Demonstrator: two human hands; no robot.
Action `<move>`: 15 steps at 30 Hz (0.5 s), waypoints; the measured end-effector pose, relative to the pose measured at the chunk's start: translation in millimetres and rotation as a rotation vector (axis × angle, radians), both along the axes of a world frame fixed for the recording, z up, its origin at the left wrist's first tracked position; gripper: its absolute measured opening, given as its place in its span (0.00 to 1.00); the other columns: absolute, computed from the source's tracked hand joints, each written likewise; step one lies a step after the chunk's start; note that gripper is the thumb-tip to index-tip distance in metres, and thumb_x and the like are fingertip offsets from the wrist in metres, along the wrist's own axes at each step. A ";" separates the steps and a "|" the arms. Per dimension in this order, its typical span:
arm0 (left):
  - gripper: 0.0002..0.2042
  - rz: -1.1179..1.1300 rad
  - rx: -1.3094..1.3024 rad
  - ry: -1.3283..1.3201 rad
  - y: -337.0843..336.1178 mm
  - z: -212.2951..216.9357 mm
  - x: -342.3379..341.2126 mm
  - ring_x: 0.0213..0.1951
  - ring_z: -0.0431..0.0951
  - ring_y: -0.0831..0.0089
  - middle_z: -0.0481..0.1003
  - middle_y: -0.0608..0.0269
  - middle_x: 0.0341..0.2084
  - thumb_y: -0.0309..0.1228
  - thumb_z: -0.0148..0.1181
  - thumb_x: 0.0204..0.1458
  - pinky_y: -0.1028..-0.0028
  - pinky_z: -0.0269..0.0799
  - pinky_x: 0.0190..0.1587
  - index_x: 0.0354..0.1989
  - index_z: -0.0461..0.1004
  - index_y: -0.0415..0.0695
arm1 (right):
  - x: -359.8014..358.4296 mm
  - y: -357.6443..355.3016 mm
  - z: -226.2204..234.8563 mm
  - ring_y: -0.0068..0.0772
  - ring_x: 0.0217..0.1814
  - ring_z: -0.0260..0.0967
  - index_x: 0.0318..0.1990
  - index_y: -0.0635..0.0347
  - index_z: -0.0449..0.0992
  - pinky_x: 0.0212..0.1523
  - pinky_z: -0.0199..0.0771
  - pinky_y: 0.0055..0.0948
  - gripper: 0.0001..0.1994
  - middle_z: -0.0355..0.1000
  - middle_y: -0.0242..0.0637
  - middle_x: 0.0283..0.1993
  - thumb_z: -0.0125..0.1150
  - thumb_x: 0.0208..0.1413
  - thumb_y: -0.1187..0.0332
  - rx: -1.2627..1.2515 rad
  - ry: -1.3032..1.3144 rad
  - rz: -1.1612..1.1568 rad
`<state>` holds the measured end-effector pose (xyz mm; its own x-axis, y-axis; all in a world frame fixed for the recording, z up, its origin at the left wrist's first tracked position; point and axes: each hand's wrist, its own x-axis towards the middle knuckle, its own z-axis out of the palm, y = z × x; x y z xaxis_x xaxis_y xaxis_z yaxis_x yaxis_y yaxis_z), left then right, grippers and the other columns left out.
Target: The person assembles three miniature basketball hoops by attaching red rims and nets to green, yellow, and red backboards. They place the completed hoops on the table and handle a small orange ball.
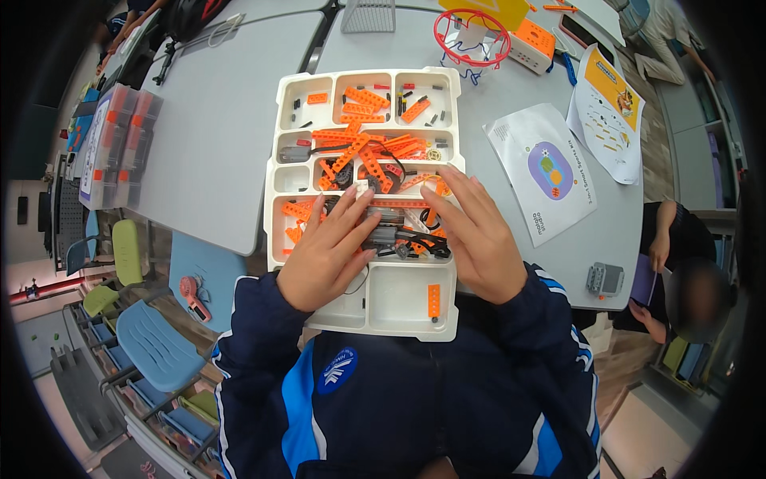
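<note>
My left hand (329, 254) lies over the lower left part of a white compartment tray (271, 172), fingers stretched and spread. Its fingertips reach a small white piece (361, 186) and the loose parts around it. On the tray's right edge, my right hand (482, 239) rests with fingers extended, holding nothing. Between the hands are grey motor-like cylinders (388, 215) and a bundle of black cable (431, 243). Orange perforated beams (363, 100) and small dark pieces fill other compartments. A single orange beam (434, 300) lies in the near compartment. My hands hide some parts.
A red hoop (472, 38) with a blue net stands behind the tray. Printed sheets (541, 172) lie to the right, with a small grey device (605, 279) nearer. Clear stacked boxes (132, 148) stand left. Another person (678, 239) sits at the right.
</note>
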<state>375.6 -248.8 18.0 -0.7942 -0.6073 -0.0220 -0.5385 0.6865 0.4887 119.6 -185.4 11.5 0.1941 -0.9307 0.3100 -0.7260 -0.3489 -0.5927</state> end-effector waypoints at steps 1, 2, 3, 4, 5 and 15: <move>0.24 -0.016 -0.014 -0.014 0.3 -0.4 -0.9 0.73 0.53 0.51 0.59 0.52 0.69 0.30 0.59 0.58 0.44 0.40 0.71 0.64 0.67 0.42 | 6.4 0.4 -3.0 0.50 0.68 0.63 0.52 0.66 0.76 0.70 0.56 0.54 0.15 0.69 0.47 0.62 0.57 0.57 0.77 0.022 0.042 -0.022; 0.24 -0.035 -0.029 -0.028 0.2 -1.0 -2.1 0.73 0.53 0.51 0.59 0.52 0.69 0.30 0.58 0.58 0.44 0.40 0.71 0.63 0.67 0.40 | 11.4 1.4 -5.8 0.49 0.68 0.63 0.52 0.67 0.76 0.70 0.56 0.54 0.14 0.69 0.47 0.62 0.57 0.59 0.74 0.044 0.087 -0.040; 0.23 -0.046 -0.049 -0.019 0.8 -0.6 -2.2 0.72 0.55 0.52 0.62 0.52 0.67 0.28 0.58 0.58 0.46 0.44 0.70 0.62 0.67 0.38 | 13.3 3.7 -7.7 0.48 0.68 0.64 0.53 0.68 0.75 0.70 0.56 0.54 0.15 0.70 0.46 0.61 0.58 0.60 0.72 0.024 0.099 0.031; 0.22 -0.060 -0.044 0.002 0.9 -0.2 -2.7 0.71 0.56 0.52 0.64 0.52 0.66 0.28 0.59 0.57 0.47 0.47 0.70 0.61 0.68 0.38 | 15.2 6.6 -9.6 0.47 0.68 0.65 0.54 0.68 0.74 0.70 0.57 0.53 0.16 0.71 0.46 0.60 0.59 0.60 0.70 0.006 0.114 0.109; 0.21 -0.072 -0.039 0.039 1.3 0.2 -3.0 0.70 0.58 0.52 0.65 0.51 0.64 0.28 0.59 0.57 0.48 0.50 0.69 0.59 0.69 0.37 | 16.7 9.7 -11.4 0.46 0.67 0.65 0.55 0.69 0.74 0.69 0.57 0.53 0.18 0.72 0.45 0.59 0.59 0.61 0.68 -0.018 0.111 0.180; 0.16 0.022 -0.122 0.079 1.4 8.6 0.7 0.63 0.70 0.55 0.74 0.52 0.55 0.24 0.62 0.54 0.54 0.63 0.63 0.52 0.76 0.38 | 20.0 6.3 -26.1 0.44 0.58 0.71 0.51 0.65 0.76 0.61 0.71 0.44 0.20 0.73 0.45 0.55 0.60 0.47 0.81 -0.058 0.028 0.061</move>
